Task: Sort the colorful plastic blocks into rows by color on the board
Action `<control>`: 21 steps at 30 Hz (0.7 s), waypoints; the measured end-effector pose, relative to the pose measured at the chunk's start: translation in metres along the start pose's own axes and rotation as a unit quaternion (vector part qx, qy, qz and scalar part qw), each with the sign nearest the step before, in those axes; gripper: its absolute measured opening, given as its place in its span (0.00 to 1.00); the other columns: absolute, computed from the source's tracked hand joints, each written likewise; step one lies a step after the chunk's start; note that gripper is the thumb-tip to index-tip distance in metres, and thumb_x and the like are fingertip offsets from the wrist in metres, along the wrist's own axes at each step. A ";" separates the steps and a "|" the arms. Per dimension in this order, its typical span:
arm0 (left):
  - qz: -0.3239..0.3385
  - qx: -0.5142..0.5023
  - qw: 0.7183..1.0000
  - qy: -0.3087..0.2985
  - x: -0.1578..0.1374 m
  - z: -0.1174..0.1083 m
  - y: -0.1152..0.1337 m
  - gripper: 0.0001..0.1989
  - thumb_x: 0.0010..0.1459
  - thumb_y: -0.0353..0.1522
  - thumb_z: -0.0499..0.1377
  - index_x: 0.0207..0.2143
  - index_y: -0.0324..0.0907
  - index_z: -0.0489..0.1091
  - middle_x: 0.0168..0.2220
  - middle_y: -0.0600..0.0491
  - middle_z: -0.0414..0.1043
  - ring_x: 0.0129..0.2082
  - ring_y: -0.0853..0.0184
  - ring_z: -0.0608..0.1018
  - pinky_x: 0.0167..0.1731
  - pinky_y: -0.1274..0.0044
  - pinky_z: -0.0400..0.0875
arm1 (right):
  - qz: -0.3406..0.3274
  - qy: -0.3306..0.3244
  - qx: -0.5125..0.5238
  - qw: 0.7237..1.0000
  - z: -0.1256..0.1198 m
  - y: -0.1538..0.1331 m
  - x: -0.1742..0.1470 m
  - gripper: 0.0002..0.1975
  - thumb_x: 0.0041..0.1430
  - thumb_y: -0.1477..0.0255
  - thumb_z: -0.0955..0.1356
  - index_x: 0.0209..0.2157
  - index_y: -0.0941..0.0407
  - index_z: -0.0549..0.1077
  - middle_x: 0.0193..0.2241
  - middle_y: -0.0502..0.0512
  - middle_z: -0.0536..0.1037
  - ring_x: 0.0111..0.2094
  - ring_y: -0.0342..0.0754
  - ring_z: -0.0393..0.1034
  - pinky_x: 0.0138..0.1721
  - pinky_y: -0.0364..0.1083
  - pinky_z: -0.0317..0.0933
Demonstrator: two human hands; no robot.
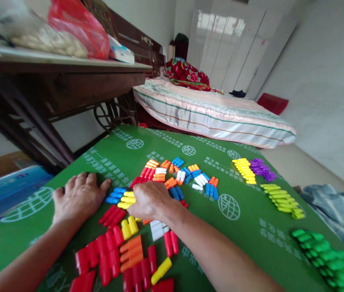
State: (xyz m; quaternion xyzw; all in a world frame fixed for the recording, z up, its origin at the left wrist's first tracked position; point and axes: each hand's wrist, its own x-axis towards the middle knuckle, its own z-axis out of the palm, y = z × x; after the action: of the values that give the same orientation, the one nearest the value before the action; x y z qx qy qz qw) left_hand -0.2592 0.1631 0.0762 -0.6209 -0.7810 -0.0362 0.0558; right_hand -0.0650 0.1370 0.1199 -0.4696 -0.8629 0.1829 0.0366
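My left hand [80, 196] rests palm down on the green board [196, 227], fingers spread, beside the loose colored pieces. Over the middle of the pile, my right hand [150, 198] is curled with its fingertips pointing down and mostly hidden. It is at the yellow bullet-shaped plastic pieces [127, 200]; what its fingers hold, if anything, does not show. Blue pieces [115, 195] lie between the two hands. Nearer to me are red pieces [105, 251], orange pieces [131, 252] and white pieces [157, 230]. Mixed orange, blue and white pieces [190, 175] spread beyond my right hand.
Sorted groups lie along the right side: yellow [244, 170], purple [262, 169], lime [282, 200] and green pieces [327, 255]. A dark wooden table [68, 87] with bags stands at left. A bed [214, 113] is behind the board, and cloth [336, 207] lies at right.
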 end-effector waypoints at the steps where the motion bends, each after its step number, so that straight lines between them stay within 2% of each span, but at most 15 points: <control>1: 0.001 -0.003 1.000 0.002 0.000 0.000 0.000 0.33 0.59 0.50 0.33 0.49 0.38 0.64 0.60 0.37 0.58 0.61 0.47 0.58 0.53 0.55 0.56 | 0.000 0.007 -0.002 1.000 -0.002 0.001 -0.005 0.16 0.50 0.66 0.64 0.39 0.59 0.75 0.37 0.62 0.80 0.40 0.56 0.75 0.34 0.49 0.67; 5: 0.009 -0.011 1.000 0.008 -0.001 0.001 -0.001 0.32 0.60 0.49 0.35 0.49 0.37 0.64 0.59 0.36 0.59 0.60 0.47 0.59 0.52 0.54 0.57 | 0.026 0.033 0.002 0.999 -0.011 0.010 -0.036 0.16 0.52 0.62 0.64 0.38 0.57 0.74 0.35 0.59 0.80 0.36 0.53 0.74 0.31 0.45 0.62; 9: 0.014 -0.011 1.000 0.020 -0.005 0.004 -0.001 0.32 0.60 0.49 0.36 0.51 0.37 0.63 0.58 0.38 0.61 0.59 0.48 0.60 0.53 0.56 0.57 | 0.096 0.076 0.014 0.992 -0.010 0.034 -0.081 0.12 0.55 0.62 0.64 0.34 0.55 0.73 0.28 0.52 0.79 0.28 0.45 0.70 0.25 0.42 0.53; 12: 0.011 -0.007 0.999 0.029 -0.008 0.008 -0.001 0.31 0.60 0.48 0.37 0.51 0.38 0.64 0.58 0.39 0.61 0.60 0.50 0.60 0.53 0.56 0.57 | 0.165 0.076 0.005 0.983 -0.001 0.057 -0.113 0.10 0.54 0.64 0.65 0.36 0.53 0.73 0.22 0.49 0.76 0.22 0.43 0.66 0.22 0.42 0.49; 14: 0.008 -0.005 0.999 0.036 -0.010 0.010 -0.001 0.30 0.60 0.47 0.37 0.52 0.38 0.64 0.58 0.39 0.62 0.59 0.50 0.60 0.52 0.56 0.57 | 0.181 0.058 0.000 0.982 0.008 0.070 -0.131 0.13 0.54 0.65 0.65 0.41 0.53 0.74 0.21 0.51 0.76 0.22 0.46 0.67 0.22 0.44 0.49; 17: 0.008 -0.006 0.999 0.042 -0.012 0.011 -0.001 0.30 0.60 0.47 0.38 0.52 0.37 0.64 0.58 0.38 0.62 0.59 0.50 0.61 0.52 0.56 0.57 | 0.173 0.027 -0.024 0.984 0.017 0.080 -0.149 0.13 0.54 0.65 0.65 0.41 0.52 0.75 0.22 0.53 0.77 0.24 0.51 0.71 0.23 0.47 0.52; 21: 0.008 -0.011 0.999 0.043 -0.013 0.012 -0.001 0.30 0.60 0.47 0.39 0.52 0.38 0.65 0.58 0.38 0.62 0.60 0.50 0.60 0.53 0.55 0.57 | 0.181 0.005 -0.092 0.979 0.015 0.069 -0.152 0.15 0.54 0.66 0.66 0.45 0.52 0.74 0.28 0.54 0.81 0.31 0.54 0.75 0.28 0.46 0.58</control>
State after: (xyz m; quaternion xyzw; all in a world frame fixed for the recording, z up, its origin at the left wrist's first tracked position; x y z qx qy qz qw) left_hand -0.2576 0.1523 0.0624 -0.6254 -0.7727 -0.0706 0.0829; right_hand 0.0710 0.0410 0.0981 -0.6202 -0.7767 0.1038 -0.0361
